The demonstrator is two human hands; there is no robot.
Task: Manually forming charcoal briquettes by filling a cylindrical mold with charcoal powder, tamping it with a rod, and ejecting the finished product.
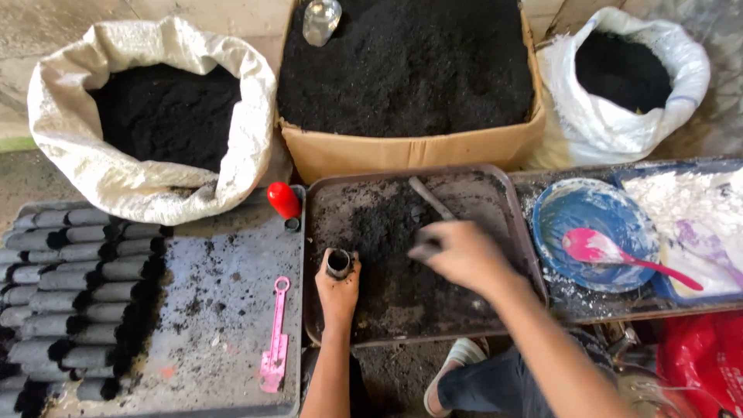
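Your left hand (337, 292) is wrapped around a short dark tube (338, 263), its grip clenched on the tube, which stands upright with its open mouth facing up at the left edge of the brown tray (511, 213). Your right hand (457, 254) is blurred; its grip is closed on a thin dark stick (430, 198) that slants up and away from the fingers over the heap of black powder (387, 224) in the middle of the tray. The two hands are near each other, apart, with the powder between them.

Left of the tray lies a grey board (224, 325) dusted with black crumbs; on it lies a pink flat tool (275, 340) lengthwise, and a red cap-shaped piece (283, 200) stands at its far corner. Further left, rows of dark filled tubes (77, 294) lie stacked side by side.

Beyond the tray stands a cardboard box (410, 151) full of black powder, with a clear bottle (320, 20) lying at its far left. A pale sack (155, 186) of black powder stands to its left and a white sack (611, 131) to its right.

Right of the tray sits a blue bowl (592, 224) smeared white, a pink spoon (619, 257) resting in it, beside a blue tray (673, 290) of white powder (681, 201).
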